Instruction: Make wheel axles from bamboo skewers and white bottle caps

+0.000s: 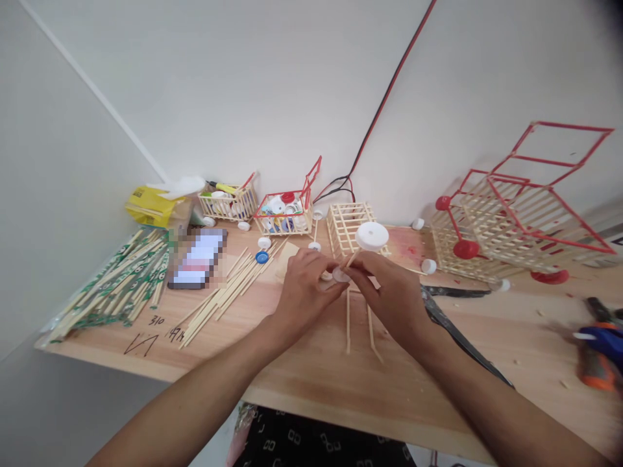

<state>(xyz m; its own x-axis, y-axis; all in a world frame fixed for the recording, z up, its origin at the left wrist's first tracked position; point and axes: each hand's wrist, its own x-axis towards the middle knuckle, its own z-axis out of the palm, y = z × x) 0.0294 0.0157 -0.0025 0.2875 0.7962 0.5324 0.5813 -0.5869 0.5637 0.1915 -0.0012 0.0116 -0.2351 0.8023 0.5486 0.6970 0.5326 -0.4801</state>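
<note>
Tabletop (306,376) handwriting (156,320) reads “310”; left fingers (318,263) pinch a translucent disc (341,275)

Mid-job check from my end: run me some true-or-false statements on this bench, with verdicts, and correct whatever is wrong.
1. The left hand and right hand meet at a small whitish piece. True.
2. The phone lies to the right of the loose sticks. False: it lies to their left, between them and the bagged sticks.
3. A blue cap lies by the far ends of the loose sticks. True.
4. The large cart at the right has a blue handle. False: the handle is red.
5. Both hands are gloved. False: both are bare.
</note>
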